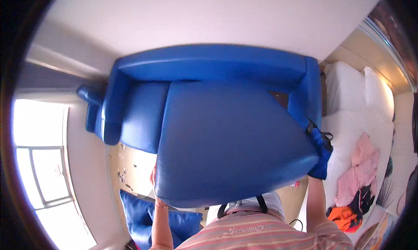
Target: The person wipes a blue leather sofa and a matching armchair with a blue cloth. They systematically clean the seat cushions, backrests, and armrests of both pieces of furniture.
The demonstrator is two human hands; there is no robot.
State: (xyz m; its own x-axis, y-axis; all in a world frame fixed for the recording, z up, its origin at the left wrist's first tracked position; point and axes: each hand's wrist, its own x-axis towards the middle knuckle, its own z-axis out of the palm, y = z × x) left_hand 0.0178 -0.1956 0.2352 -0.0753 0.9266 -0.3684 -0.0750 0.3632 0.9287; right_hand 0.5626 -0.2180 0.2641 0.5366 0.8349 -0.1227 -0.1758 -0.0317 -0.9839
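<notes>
A large blue sofa seat cushion is lifted at an angle in front of me, its near edge close to my body. My left hand grips the cushion's left side, with part of the hand hidden behind it. My right forearm reaches up to the cushion's right corner, but the hand itself is hidden there. A blue cloth item with black straps hangs by that corner, over the sofa's right arm. Behind the cushion stands the blue sofa. A second seat cushion lies in place on its left.
To the right is a white-covered bed bearing pink clothing and an orange garment. Blue pillows lie at my lower left. A bright window is at the left, and a pale wall rises behind the sofa.
</notes>
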